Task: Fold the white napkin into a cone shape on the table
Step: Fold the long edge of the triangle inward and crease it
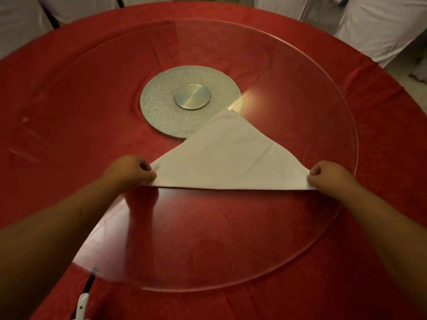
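A white napkin (pixel 227 159) lies flat as a triangle, its long folded edge stretched straight between the two hands and its point aimed away from them. The left hand (pixel 131 170) pinches one end corner between thumb and curled fingers; the right hand (pixel 329 177) pinches the other end corner the same way, so both hands are closed on cloth. Judging by this shape, only the first diagonal fold is done; rolling or wrapping the triangle into a cone, and standing it up, is yet to come. Under the hands and the napkin is a large clear glass turntable (pixel 231 269), which sits on a round table covered with a red tablecloth (pixel 57 100). Beyond the fingertips, the napkin's far point overlaps the edge of the turntable's grey metal hub (pixel 161 107). Nothing lies on the glass near either hand to block the folding. Near the left forearm, a small white and black object (pixel 82 301) rests on the cloth. White-covered chairs (pixel 381 26) ring the far side.
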### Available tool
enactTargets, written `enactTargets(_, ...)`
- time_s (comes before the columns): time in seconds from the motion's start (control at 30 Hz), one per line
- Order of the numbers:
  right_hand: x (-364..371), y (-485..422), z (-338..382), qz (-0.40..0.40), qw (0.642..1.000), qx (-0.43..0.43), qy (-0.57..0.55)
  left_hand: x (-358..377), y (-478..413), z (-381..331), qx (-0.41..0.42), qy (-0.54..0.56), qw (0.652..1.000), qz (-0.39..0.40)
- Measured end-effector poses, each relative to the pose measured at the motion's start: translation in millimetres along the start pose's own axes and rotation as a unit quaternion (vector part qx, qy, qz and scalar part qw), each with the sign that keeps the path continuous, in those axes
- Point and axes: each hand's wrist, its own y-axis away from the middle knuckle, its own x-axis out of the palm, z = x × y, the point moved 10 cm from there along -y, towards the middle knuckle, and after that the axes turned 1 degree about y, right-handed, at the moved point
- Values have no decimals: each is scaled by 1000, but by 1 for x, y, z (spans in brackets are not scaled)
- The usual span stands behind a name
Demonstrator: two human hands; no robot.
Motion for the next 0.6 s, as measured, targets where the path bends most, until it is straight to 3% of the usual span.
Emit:
enactTargets(0.17, -1, 0, -2, -13, 1000, -15, -20, 0, 0, -8, 30, 34, 999, -7)
enactTargets(0.37, -2, 1, -2, -29, 997, -36, 57, 13, 7, -4, 24, 26, 999, 24)
enactTargets(0.5, 7, 8, -8, 34, 997, -32, 54, 20, 25, 6, 25, 4, 997, 80)
enactTargets(0.6, 16, 23, -12, 114, 987, -37, 110, 32, 49, 21, 8, -4, 984, 176)
